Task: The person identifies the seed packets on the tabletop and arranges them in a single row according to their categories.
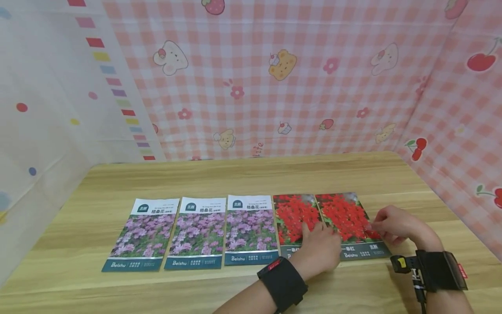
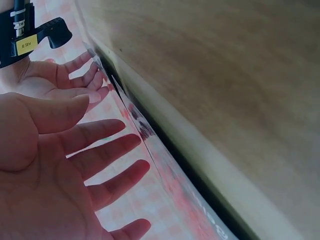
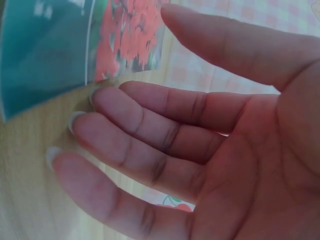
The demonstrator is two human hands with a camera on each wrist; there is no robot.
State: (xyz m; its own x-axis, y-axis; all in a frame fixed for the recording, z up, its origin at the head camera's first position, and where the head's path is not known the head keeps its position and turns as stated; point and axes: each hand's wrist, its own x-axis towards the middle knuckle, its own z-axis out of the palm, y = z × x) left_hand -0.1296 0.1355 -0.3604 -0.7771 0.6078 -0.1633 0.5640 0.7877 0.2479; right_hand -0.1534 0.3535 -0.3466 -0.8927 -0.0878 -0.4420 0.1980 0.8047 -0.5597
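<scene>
Two red-flower seed packets lie side by side on the right of the row in the head view. My left hand (image 1: 319, 246) rests over the lower part of the left red packet (image 1: 294, 213), its fingertips reaching toward the edge between the two. In the left wrist view its fingers (image 2: 107, 155) are spread and nearly straight. At the right edge of the rightmost red packet (image 1: 343, 213) is my right hand (image 1: 401, 224). The right wrist view shows its thumb apart from loosely bent fingers (image 3: 105, 135), with the fingertips beside the packet's edge.
Three purple-flower seed packets, a left one (image 1: 143, 229), a middle one (image 1: 198, 229) and a right one (image 1: 251, 226), continue the row leftward on the wooden table (image 1: 235, 179). Patterned cloth (image 1: 251, 87) hangs behind and at both sides. Both wrists wear black straps (image 1: 284, 285).
</scene>
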